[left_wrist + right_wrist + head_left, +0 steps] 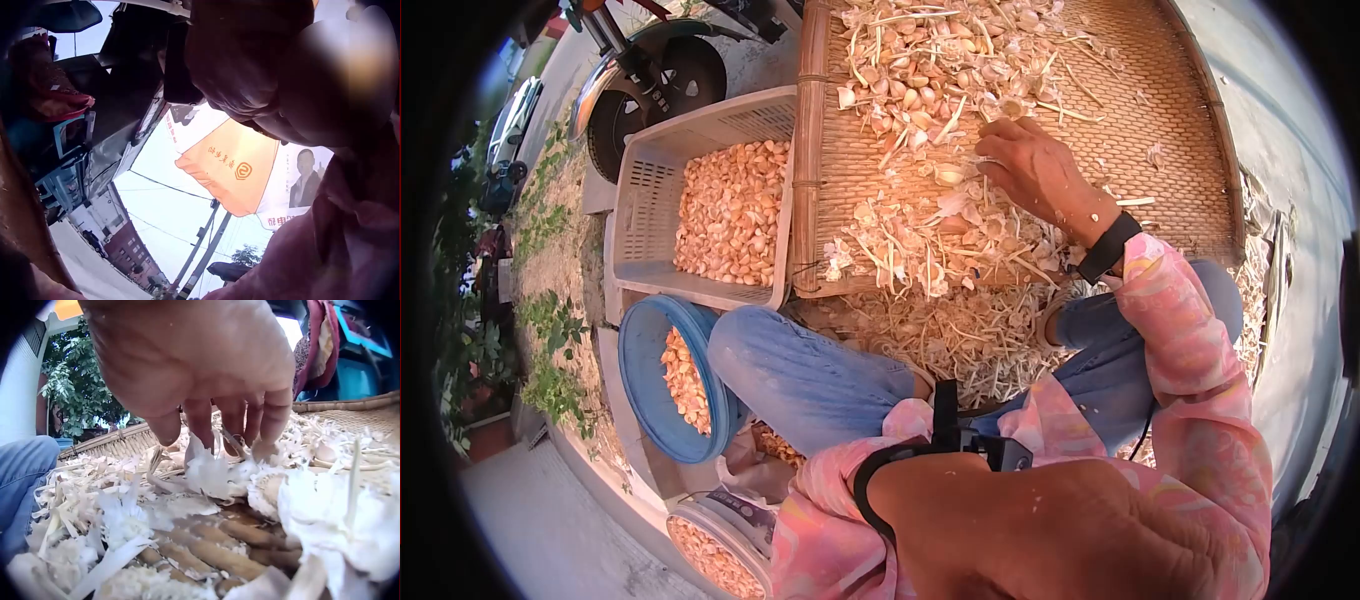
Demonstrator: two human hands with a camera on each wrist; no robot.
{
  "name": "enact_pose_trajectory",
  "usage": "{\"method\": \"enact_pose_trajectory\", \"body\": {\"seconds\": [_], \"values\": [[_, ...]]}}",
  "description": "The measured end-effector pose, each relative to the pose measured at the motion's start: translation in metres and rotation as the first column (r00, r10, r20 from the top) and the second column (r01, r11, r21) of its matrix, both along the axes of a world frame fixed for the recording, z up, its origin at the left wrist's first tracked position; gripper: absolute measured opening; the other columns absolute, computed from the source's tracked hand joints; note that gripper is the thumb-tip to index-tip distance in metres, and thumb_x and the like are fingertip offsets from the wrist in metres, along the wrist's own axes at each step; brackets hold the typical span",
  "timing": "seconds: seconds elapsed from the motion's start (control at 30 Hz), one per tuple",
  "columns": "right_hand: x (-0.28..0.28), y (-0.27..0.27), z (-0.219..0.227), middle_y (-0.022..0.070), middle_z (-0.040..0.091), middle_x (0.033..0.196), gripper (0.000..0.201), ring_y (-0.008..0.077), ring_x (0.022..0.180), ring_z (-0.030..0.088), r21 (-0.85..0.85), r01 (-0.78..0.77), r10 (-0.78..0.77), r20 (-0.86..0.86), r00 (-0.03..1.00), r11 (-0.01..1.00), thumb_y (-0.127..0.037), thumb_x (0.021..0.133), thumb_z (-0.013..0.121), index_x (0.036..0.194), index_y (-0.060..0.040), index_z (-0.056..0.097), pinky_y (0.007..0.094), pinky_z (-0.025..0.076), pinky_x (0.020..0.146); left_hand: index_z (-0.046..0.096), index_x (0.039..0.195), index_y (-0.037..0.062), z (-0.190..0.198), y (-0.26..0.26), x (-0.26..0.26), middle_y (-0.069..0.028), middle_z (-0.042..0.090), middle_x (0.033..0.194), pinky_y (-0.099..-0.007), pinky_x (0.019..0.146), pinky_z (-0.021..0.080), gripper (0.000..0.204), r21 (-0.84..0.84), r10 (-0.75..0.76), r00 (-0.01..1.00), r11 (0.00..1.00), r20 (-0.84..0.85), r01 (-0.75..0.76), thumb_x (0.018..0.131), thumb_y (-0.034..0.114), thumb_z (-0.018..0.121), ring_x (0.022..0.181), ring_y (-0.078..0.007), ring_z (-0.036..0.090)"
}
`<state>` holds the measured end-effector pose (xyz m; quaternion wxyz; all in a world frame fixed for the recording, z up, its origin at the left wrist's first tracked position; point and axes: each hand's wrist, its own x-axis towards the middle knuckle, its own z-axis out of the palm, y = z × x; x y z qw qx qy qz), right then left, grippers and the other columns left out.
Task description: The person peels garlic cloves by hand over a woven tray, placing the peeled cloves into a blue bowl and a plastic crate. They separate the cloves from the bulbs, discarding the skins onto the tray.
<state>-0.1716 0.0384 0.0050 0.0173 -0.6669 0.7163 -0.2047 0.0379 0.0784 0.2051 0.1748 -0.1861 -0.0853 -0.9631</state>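
My right hand is over the woven tray, its fingertips at the garlic cloves and papery skins. In the right wrist view the fingers of the hand point down, slightly bent and apart, touching white skins; no firm grip shows. My left hand fills the bottom of the head view, back of the hand up, far from the tray. In the left wrist view the hand is dark and partly out of frame, so its fingers and anything in them cannot be made out.
Left of the tray stands a crate of cloves. Below it are a blue bucket and a white tub, both with cloves. A wheel is behind the crate. Skins and stalks litter the ground between the legs.
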Motion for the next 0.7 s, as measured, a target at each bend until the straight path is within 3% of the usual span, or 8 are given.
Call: {"method": "enact_pose_trajectory", "body": {"seconds": [0.07, 0.3, 0.47, 0.6, 0.7], "values": [[0.003, -0.007, -0.001, 0.01, 0.056, 0.101, 0.02, 0.0296, 0.093, 0.055, 0.054, -0.012, 0.01, 0.049, 0.999, 0.998, -0.014, 0.081, 0.059, 0.099, -0.0056, 0.057, 0.0373, 0.047, 0.077, 0.057, 0.097, -0.0141, 0.008, 0.019, -0.007, -0.0155, 0.059, 0.08, -0.0244, 0.056, 0.046, 0.017, 0.122, 0.011, 0.999, 0.993, -0.042, -0.006, 0.087, -0.001, 0.055, 0.065, -0.0182, 0.057], [0.012, -0.018, -0.01, 0.0123, 0.056, 0.096, 0.022, 0.0324, 0.089, 0.057, 0.032, -0.085, 0.081, 0.1, 0.992, 0.996, -0.01, 0.08, 0.057, 0.102, -0.0056, 0.056, 0.0399, 0.047, 0.074, 0.057, 0.098, -0.0129, -0.002, 0.025, -0.019, -0.0163, 0.059, 0.082, -0.0242, 0.058, 0.046, 0.018, 0.148, 0.034, 0.996, 0.989, -0.083, -0.022, 0.088, 0.001, 0.055, 0.065, -0.0174, 0.057], [0.016, -0.02, -0.014, 0.011, 0.057, 0.103, 0.031, 0.0312, 0.093, 0.056, 0.027, -0.067, 0.065, 0.089, 0.994, 0.997, -0.009, 0.08, 0.057, 0.11, -0.008, 0.055, 0.038, 0.048, 0.076, 0.057, 0.099, -0.012, 0.001, 0.036, -0.023, -0.0168, 0.06, 0.084, -0.024, 0.06, 0.046, 0.019, 0.161, 0.083, 0.993, 0.984, -0.079, -0.069, 0.088, 0.003, 0.054, 0.066, -0.0169, 0.057], [0.021, -0.024, -0.016, 0.0059, 0.056, 0.108, 0.041, 0.0273, 0.103, 0.052, -0.004, -0.104, 0.104, 0.002, 0.995, 0.995, -0.007, 0.08, 0.056, 0.12, -0.0122, 0.052, 0.0353, 0.048, 0.081, 0.057, 0.099, -0.0113, 0.004, 0.04, -0.023, -0.0173, 0.06, 0.086, -0.0239, 0.061, 0.046, 0.019, 0.127, 0.151, 0.988, 0.981, -0.04, -0.145, 0.088, 0.004, 0.054, 0.066, -0.0165, 0.057], [0.02, -0.028, -0.021, 0.0051, 0.056, 0.109, 0.039, 0.0264, 0.103, 0.053, 0.163, -0.136, 0.144, -0.035, 0.989, 0.977, -0.009, 0.078, 0.056, 0.117, -0.0113, 0.054, 0.037, 0.049, 0.082, 0.057, 0.1, -0.0108, -0.001, 0.028, -0.017, -0.0176, 0.06, 0.087, -0.0238, 0.062, 0.046, 0.02, -0.027, 0.273, 0.957, 0.962, 0.099, -0.272, 0.088, 0.005, 0.054, 0.067, -0.0162, 0.056]]}}
